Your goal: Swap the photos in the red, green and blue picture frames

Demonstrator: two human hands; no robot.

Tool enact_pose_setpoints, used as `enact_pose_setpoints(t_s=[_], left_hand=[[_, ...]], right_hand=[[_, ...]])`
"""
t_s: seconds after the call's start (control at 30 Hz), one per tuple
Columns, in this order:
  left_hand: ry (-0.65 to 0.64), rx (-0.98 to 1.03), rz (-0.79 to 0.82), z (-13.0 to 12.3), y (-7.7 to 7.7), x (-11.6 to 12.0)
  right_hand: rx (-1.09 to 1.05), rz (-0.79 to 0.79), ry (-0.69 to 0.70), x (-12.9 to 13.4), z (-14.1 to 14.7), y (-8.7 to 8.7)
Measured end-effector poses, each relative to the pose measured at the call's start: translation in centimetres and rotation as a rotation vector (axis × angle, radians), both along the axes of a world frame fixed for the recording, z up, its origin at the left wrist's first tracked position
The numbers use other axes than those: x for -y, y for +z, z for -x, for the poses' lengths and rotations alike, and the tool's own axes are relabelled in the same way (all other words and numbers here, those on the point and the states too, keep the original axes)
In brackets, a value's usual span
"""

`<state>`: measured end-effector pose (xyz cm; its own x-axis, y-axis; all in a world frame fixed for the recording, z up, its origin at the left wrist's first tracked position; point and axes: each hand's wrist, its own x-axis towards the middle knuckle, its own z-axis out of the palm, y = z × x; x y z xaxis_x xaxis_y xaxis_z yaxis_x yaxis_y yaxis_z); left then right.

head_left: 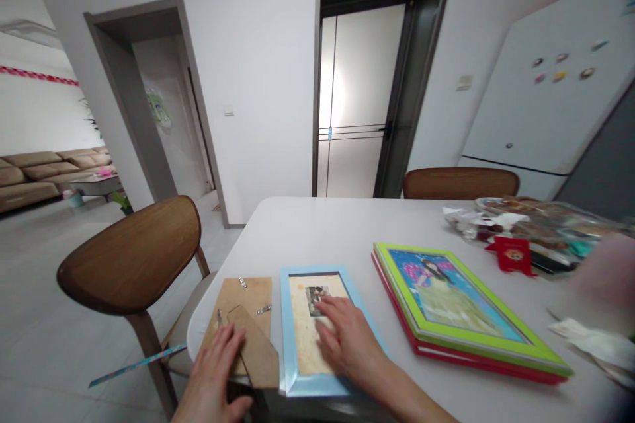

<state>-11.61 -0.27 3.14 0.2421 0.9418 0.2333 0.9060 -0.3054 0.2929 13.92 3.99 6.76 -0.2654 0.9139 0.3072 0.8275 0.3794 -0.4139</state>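
A light-blue picture frame (288, 337) lies flat on the table, with a cream sheet (303, 337) inside its border and a small dark photo (313, 301) on that sheet. My right hand (352, 340) reaches over the frame, its fingers stretched out and the fingertips at the photo's edge, hiding part of it. Left of the frame rests a brown backing board (255, 291) with metal clips (264, 309) and a folding stand (255, 347). My left hand (215, 367) lies on the board's left side, fingers extended beside the stand, gripping nothing visible.
To the right, a green frame (417, 304) with a picture of a figure in a dress is stacked on a red frame (404, 327). Plastic bags (540, 225) and a red packet (513, 256) sit farther right. Wooden chairs (143, 254) stand at the table (322, 231).
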Motion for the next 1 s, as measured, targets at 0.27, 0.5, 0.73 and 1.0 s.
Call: enact_pose_setpoints(t_s=[0.27,0.5,0.73,1.0], left_hand=[[0.166,0.036,-0.168,4.4,-2.4,-1.1],[0.117,0.175,-0.188,1.3,1.0,-0.3],[-0.106,0.288,-0.166,-7.9,3.2,-0.4],[-0.169,0.194,-0.002,-10.9,2.9,-1.0]], right_hand=[[0.059,0.045,0.239,2.3,9.8,0.1],[-0.190,0.037,0.204,2.9,6.9,1.2],[-0.178,0.080,0.066,3.5,-2.8,0.4],[-0.069,0.053,0.013,2.8,-5.4,-1.1]])
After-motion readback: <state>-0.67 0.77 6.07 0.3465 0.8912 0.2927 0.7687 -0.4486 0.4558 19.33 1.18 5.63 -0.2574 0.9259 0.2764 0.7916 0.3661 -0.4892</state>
